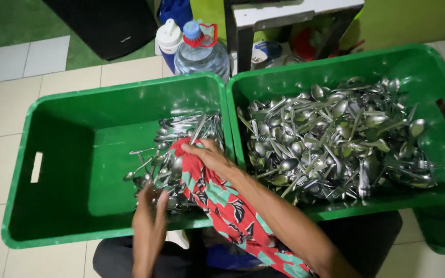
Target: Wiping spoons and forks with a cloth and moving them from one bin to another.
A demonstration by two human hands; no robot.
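Two green plastic crates stand side by side on the floor. The left crate (52,134) holds a smaller pile of metal spoons and forks (181,131) against its right wall. The right crate (413,72) is heaped with several spoons and forks (336,139). A red patterned cloth (217,198) drapes from my lap over the left crate's rim onto the cutlery. My right hand (207,154) presses the cloth's upper end on the pile. My left hand (150,211) is at the pile's near edge, fingers closed around some spoons.
A clear water bottle (200,51) with a blue cap and a white bottle (169,36) stand behind the crates. A dark table leg (240,36) rises at the back. Pale floor tiles (6,108) lie to the left, another green crate's corner (444,231) at the right.
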